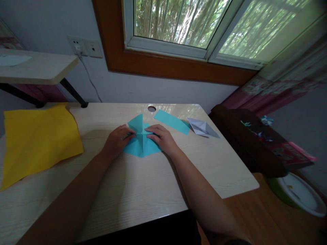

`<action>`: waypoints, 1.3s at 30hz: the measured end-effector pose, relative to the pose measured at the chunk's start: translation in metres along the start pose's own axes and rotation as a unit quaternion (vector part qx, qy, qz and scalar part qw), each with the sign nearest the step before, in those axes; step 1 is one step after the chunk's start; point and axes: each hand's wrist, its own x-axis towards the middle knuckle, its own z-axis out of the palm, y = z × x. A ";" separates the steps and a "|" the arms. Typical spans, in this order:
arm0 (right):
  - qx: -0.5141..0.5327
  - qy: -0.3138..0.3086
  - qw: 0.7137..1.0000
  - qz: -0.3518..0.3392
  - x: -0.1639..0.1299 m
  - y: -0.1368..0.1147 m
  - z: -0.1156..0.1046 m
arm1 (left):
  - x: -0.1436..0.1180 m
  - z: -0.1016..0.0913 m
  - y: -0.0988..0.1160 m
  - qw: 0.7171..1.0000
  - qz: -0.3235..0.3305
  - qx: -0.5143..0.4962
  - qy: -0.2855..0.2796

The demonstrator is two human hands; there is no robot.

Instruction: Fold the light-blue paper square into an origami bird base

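Observation:
A partly folded turquoise paper (140,146) lies on the pale wooden desk (143,190), with one flap standing up at its far side. My left hand (118,137) presses down on its left part, fingertips at the centre crease. My right hand (161,136) presses flat on its right part, fingers pointing left toward the same crease. Both hands rest on the paper without lifting it.
A turquoise paper strip (172,121) and a folded white paper shape (202,128) lie beyond my right hand. A large yellow sheet (38,139) covers the desk's left. A cable hole (151,109) sits at the far edge. A dark cabinet (245,136) stands right.

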 end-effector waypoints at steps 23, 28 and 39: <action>-0.027 -0.031 0.998 -0.040 -0.002 -0.004 0.003 | 0.001 0.000 0.002 0.999 0.033 0.002 -0.027; -0.029 -0.041 0.999 -0.013 -0.003 0.003 0.006 | 0.000 0.002 0.000 0.998 0.021 0.017 -0.051; -0.028 -0.050 0.998 0.005 -0.001 0.004 0.004 | 0.000 -0.004 -0.007 0.993 0.029 0.078 -0.085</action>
